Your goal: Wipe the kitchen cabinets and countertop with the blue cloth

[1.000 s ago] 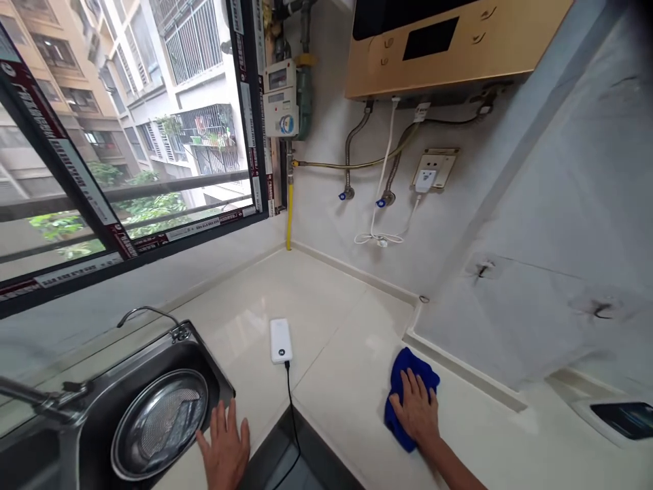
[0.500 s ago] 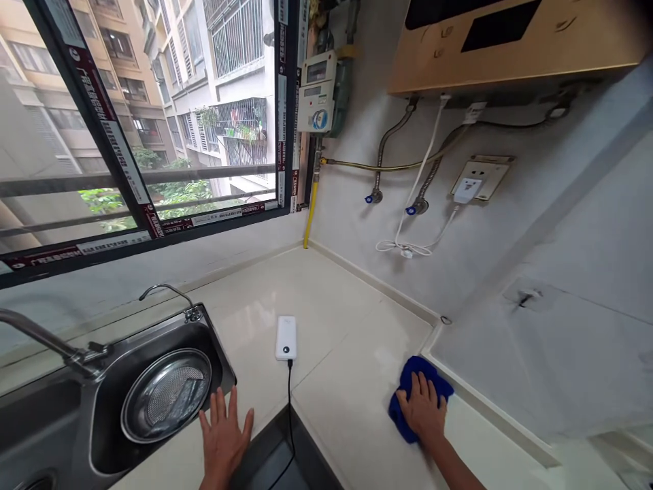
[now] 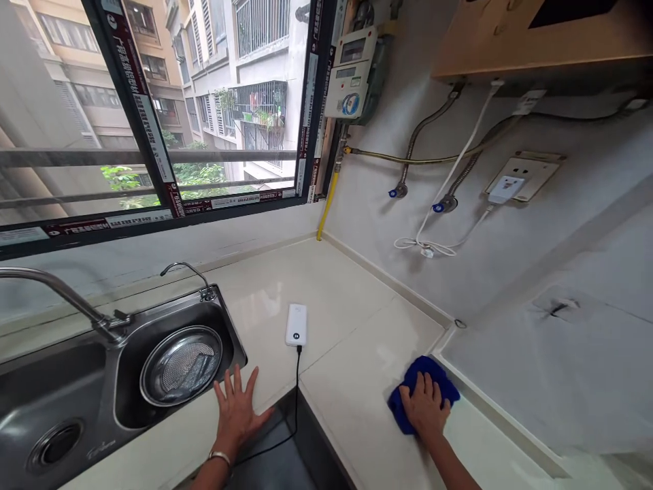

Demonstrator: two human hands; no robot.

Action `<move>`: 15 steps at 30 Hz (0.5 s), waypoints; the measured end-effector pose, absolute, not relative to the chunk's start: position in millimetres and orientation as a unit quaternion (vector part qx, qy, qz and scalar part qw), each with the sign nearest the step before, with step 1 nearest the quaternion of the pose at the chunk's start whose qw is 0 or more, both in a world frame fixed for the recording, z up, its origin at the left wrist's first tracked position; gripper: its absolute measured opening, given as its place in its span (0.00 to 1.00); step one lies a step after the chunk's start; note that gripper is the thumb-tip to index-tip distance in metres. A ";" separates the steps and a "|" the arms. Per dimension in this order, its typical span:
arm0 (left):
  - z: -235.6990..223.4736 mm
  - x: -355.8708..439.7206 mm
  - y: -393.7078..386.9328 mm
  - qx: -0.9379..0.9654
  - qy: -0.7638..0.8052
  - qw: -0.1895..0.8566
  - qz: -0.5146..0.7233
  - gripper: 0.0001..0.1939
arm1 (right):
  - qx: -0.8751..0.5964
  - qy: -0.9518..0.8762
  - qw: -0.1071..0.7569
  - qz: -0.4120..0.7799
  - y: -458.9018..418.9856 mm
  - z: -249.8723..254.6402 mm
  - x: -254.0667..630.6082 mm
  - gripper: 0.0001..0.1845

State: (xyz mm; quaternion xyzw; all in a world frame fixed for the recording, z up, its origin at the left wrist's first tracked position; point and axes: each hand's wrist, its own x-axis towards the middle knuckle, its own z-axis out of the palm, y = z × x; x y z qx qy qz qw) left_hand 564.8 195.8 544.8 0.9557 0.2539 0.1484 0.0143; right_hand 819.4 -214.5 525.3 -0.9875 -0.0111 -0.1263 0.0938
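Note:
Under my right hand (image 3: 426, 410) lies a crumpled dark blue cloth (image 3: 427, 373), held against the pale countertop (image 3: 352, 371) beside the raised rim along the wall. The fingers curl lightly onto the cloth, and the palm hides part of it. My left hand (image 3: 239, 408) is open, fingers spread, at the counter's front edge just right of the sink; it holds nothing, and a bracelet circles its wrist. Between and beyond the hands, a white power bank (image 3: 296, 325) lies flat with a black cable (image 3: 296, 395) running from its near end over the counter edge.
At left is a double steel sink (image 3: 115, 388) with a round perforated metal pan (image 3: 181, 367) in its right basin. Two taps stand behind, the larger faucet (image 3: 66, 289) farther left. A water heater (image 3: 515, 51), hoses and a plugged socket (image 3: 525, 175) are on the right wall.
My view has shifted, so the scene sits farther right and more of the sink shows. My left hand's fingers have spread wider. The blue cloth stays under my right hand, with little visible movement.

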 end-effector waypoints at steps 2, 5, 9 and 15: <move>545.4 565.3 195.6 0.954 0.258 0.013 0.150 0.49 | -0.987 -0.012 0.092 -0.129 -204.1 527.3 803.3 0.39; 547.8 566.3 195.3 0.955 0.257 0.015 0.148 0.48 | -0.987 -0.022 0.080 -0.138 -187.9 530.0 771.9 0.39; 550.7 566.4 195.4 0.956 0.255 0.011 0.145 0.48 | -0.983 -0.079 0.068 -0.154 -182.7 527.1 722.4 0.37; 547.2 565.8 197.8 0.959 0.247 -0.006 0.140 0.47 | -0.962 -0.233 0.052 -0.128 -238.8 519.7 658.6 0.34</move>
